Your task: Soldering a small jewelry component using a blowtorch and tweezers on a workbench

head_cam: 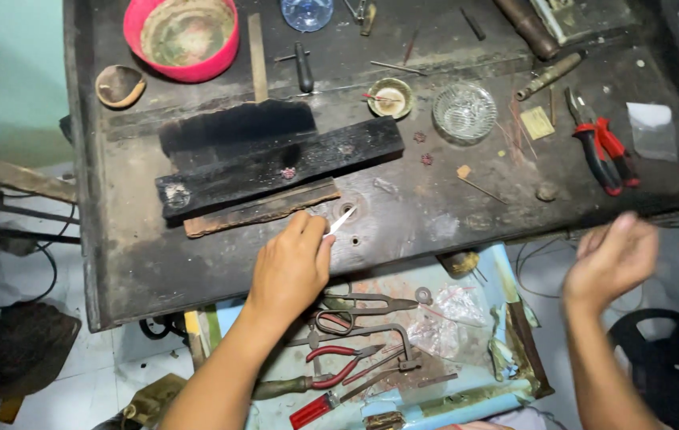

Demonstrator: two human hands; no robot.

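My left hand is closed on thin metal tweezers whose tips rest on the dark, worn workbench close to a small hole. Just beyond the hand lies a charred black block with a brown ridged strip in front of it. My right hand hovers off the bench's front right edge, fingers loosely apart and blurred, with nothing in it.
On the bench: a pink bowl, a small brass dish, a glass dish, red-handled pliers, a small clear bag. Below the bench, an open drawer holds shears, pliers and several other tools.
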